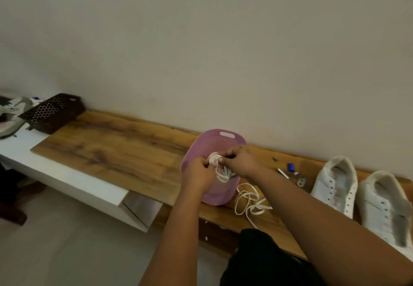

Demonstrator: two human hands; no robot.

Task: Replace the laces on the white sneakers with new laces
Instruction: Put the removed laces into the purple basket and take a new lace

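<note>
Both hands are over the purple basket [196,151] on the wooden worktop [116,149]. The left hand [197,173] and right hand [240,160] each have their fingers curled in, pinching a bundle of white lace [215,159] between them, with loops hanging down into the basket. Another loose lace [249,199] lies on the worktop just beside the basket. The two white sneakers [362,194] sit off to the right, eyelets bare.
</note>
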